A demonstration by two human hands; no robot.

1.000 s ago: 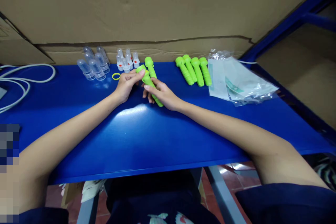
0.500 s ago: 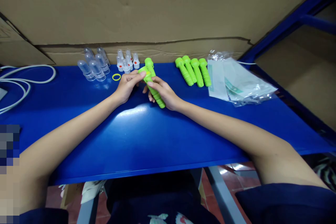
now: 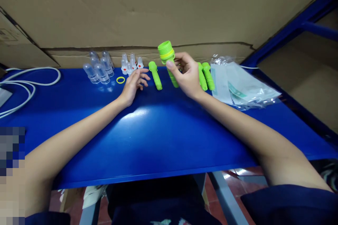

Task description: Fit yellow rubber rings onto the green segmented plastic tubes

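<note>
My right hand (image 3: 188, 75) is closed round a lime-green plastic body (image 3: 168, 59), lifted off the blue table (image 3: 158, 130) with its threaded end up and a yellow ring round the neck. My left hand (image 3: 134, 86) rests on the table with fingers apart and nothing in it. A second green body (image 3: 155, 75) lies just right of its fingertips. A loose yellow ring (image 3: 120, 79) lies to its left. More green bodies (image 3: 206, 75) lie behind my right hand, partly hidden by it.
Clear plastic caps (image 3: 99, 68) and small clear pieces with red dots (image 3: 130, 64) stand at the back. Plastic bags (image 3: 240, 86) lie at the right. White cable (image 3: 29, 84) loops at the left. A cardboard wall (image 3: 148, 10) backs the table.
My right hand has lifted the green body up and to the right. My left hand let go of it and now lies open on the table.
</note>
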